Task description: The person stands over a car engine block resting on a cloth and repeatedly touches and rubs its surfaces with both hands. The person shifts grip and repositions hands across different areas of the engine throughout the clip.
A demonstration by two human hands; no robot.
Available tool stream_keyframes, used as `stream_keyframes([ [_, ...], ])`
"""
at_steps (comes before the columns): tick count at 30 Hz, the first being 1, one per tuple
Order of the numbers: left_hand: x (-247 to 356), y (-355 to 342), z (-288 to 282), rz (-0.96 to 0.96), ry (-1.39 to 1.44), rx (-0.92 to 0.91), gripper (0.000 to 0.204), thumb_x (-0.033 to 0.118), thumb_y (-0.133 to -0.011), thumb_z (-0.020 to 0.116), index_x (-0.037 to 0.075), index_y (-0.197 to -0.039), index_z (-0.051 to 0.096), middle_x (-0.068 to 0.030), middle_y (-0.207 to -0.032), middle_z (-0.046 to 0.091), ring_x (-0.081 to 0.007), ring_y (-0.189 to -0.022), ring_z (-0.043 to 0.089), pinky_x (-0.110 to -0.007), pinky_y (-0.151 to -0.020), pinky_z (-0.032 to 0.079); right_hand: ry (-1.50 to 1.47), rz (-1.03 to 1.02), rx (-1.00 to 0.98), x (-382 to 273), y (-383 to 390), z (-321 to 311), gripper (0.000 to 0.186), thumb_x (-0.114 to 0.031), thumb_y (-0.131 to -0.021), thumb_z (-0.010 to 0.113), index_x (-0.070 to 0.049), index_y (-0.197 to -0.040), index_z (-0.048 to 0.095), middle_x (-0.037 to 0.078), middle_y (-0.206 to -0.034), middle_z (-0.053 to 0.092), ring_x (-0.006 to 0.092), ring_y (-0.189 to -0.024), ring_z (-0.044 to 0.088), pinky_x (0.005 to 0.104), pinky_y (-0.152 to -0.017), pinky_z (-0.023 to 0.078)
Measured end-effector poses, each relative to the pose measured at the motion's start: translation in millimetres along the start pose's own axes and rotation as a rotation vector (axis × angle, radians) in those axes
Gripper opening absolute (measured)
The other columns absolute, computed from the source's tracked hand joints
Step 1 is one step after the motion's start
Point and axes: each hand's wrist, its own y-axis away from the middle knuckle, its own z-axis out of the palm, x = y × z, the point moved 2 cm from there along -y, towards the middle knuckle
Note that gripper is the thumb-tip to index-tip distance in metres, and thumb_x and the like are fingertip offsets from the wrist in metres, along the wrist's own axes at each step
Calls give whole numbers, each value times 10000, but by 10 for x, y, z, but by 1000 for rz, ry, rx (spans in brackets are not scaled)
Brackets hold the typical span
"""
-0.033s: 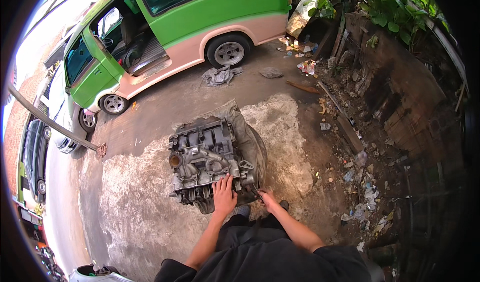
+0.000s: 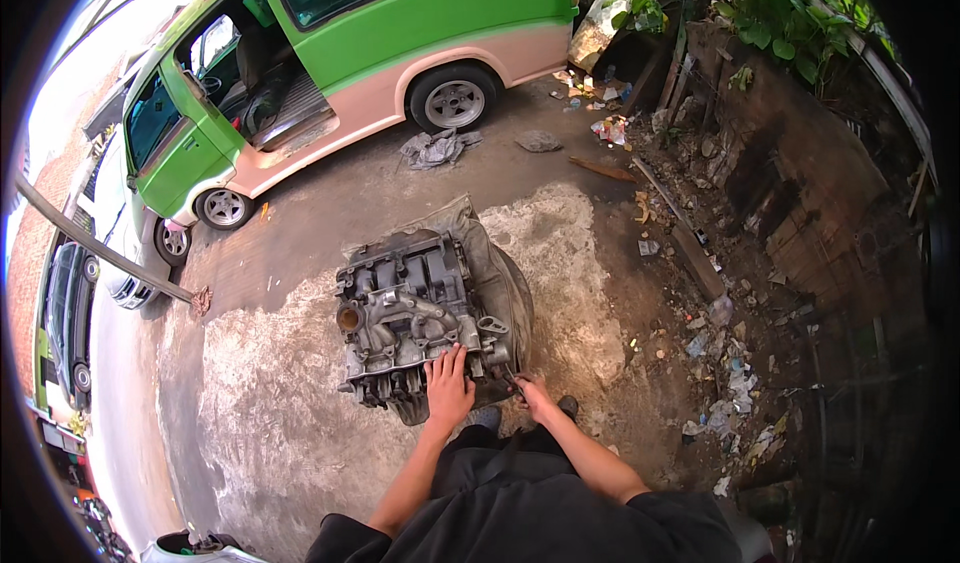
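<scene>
Rough concrete ground (image 2: 270,383) spreads all around, a green-and-pink van (image 2: 400,63) parked across the far side, litter (image 2: 735,388) strewn down the right. Right in the middle sits the engine (image 2: 400,313), up on a crumpled sheet (image 2: 500,253), just ahead of the person's feet. And what a lump it looks: heavy, I'd judge, rigid all through, probably slick wherever oil clings. Anyone shifting it would do best with both hands low under the solid block, on opposite sides; those curved pipes on top look like poor handles, and the edges could bite.

Now the hands! The left hand (image 2: 449,387) lies flat on the near edge, fingers spread wide, gripping nothing. Over at the near right corner, the right hand (image 2: 533,394) curls in narrow around what looks like a thin tool (image 2: 511,372), its exact kind too small to tell.

Against the earlier frame, barely a flicker: the van sits slightly farther left in view, while engine and both hands hold practically the same spots.
</scene>
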Motion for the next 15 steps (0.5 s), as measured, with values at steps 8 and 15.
stream_keyframes([
  [8, -246, -59, -73, 219, -13, -7, 746, 123, -854, 647, 74, -1571, 445, -145, -1520, 508, -387, -1272, 495, -555, -1205, 329, -74, -152, 168, 161, 258, 301, 293, -195, -1083, 546, -49, -1322, 630, 41, -914, 701, 94, -587, 453, 280, -479, 358],
  [15, -377, -81, -120, 277, 62, -19, 756, 98, -849, 655, 115, -1578, 453, -97, -1498, 531, -343, -1240, 512, -519, -1172, 367, -38, -186, 283, 290, 383, 299, 370, -214, -1095, 537, -55, -1421, 603, 33, -939, 713, 91, -579, 435, 290, -507, 379],
])
